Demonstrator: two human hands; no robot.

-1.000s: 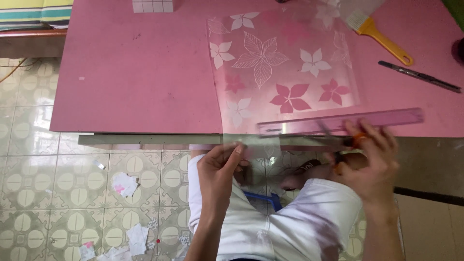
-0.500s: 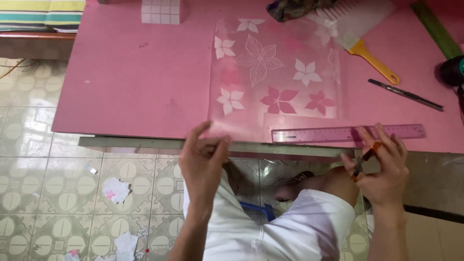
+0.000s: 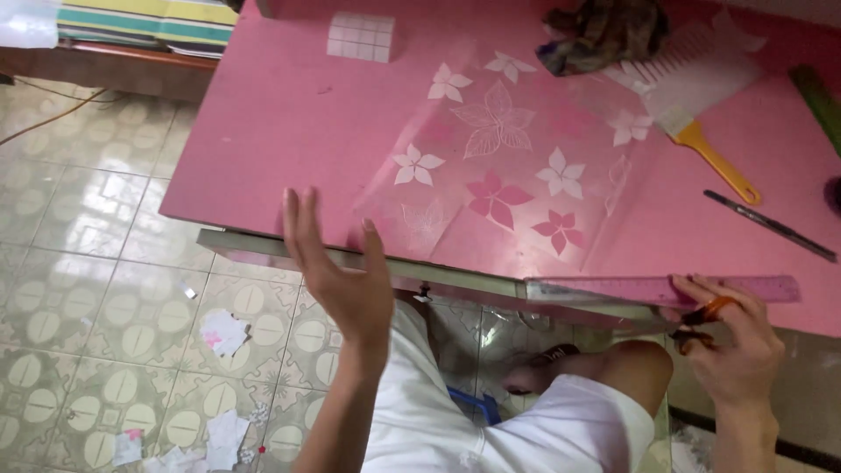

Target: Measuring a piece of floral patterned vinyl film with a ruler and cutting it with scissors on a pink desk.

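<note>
Head view, looking down at a pink table [image 3: 289,131] with the person seated at its near edge. Landmark: the clear plastic sheet [image 3: 517,166] printed with white and pink flowers, lying flat on the table and overhanging the near edge.

Right hand [image 3: 727,337] sits at the sheet's near right corner, fingers clenched around orange-handled scissors [image 3: 705,317], blades hidden under the edge. A pink ruler [image 3: 666,289] lies along the sheet's near edge, touching that hand; long axis runs left-right, roughly parallel to the table edge, far end pointing right. Judging by placement, it serves as a straight guide or weight along that edge.

Left hand [image 3: 337,263] hovers at the sheet's near left corner, palm open, fingers spread and released, holding nothing; not clearly touching the sheet.

Right of the sheet: a wide brush [image 3: 692,105] with a yellow handle pointing near-right, and beyond it a dark pen [image 3: 771,226] lying diagonally. Behind the sheet: a crumpled dark cloth [image 3: 604,31]. Left-behind: a small white gridded block [image 3: 359,37]. Below the sheet's near edge: tiled floor [image 3: 88,289] with paper scraps [image 3: 223,333].
</note>
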